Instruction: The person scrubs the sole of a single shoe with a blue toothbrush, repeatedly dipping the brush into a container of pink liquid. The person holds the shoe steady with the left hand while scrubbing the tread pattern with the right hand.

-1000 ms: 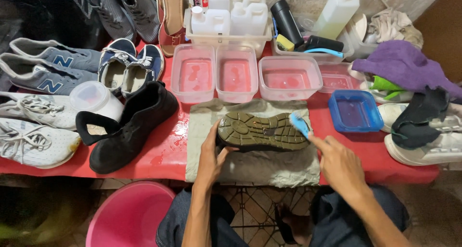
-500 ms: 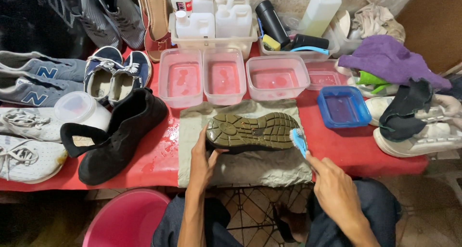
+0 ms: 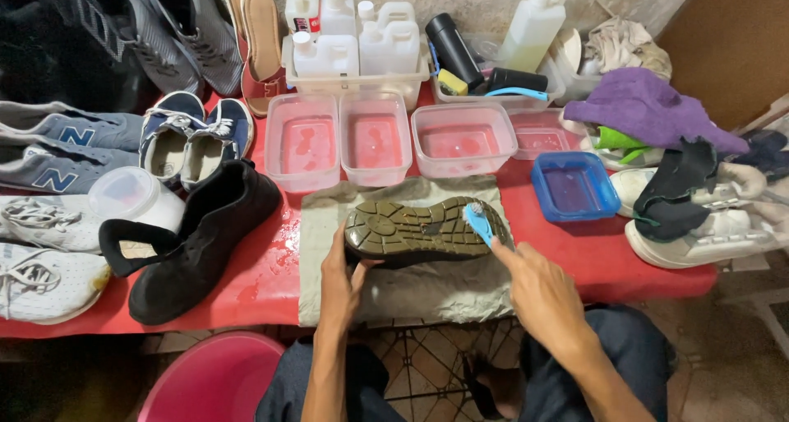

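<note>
A dark shoe turned upside down, with its olive-green rubber tread sole (image 3: 423,227) facing up, lies on a grey-green crumpled cloth (image 3: 411,286) spread over the red surface (image 3: 625,262), near its front edge. The left hand (image 3: 339,282) holds the heel end of this shoe: the thumb presses on the near side under the sole and the fingers (image 3: 335,243) are curled around the heel, so the shoe lies just past the fingertips and stretches to the right. The right hand (image 3: 538,295) is closed around the handle of a small light-blue brush (image 3: 479,222), whose head rests on the toe part of the sole; the extended forefinger lies along the handle, and the other fingers seem folded under the palm, but the view does not show them well. Behind the cloth stands a row of clear plastic tubs with water (image 3: 374,138), and to the right of them a blue square plastic container (image 3: 574,185). At the left of the cloth a black suede high-top shoe (image 3: 197,245) lies on its side, touching the edge of the cloth, and next to it is a white round plastic jar (image 3: 136,196). A pink plastic bucket (image 3: 209,385) stands on the floor, under the front edge of the surface, beside the left knee of the person.
</note>
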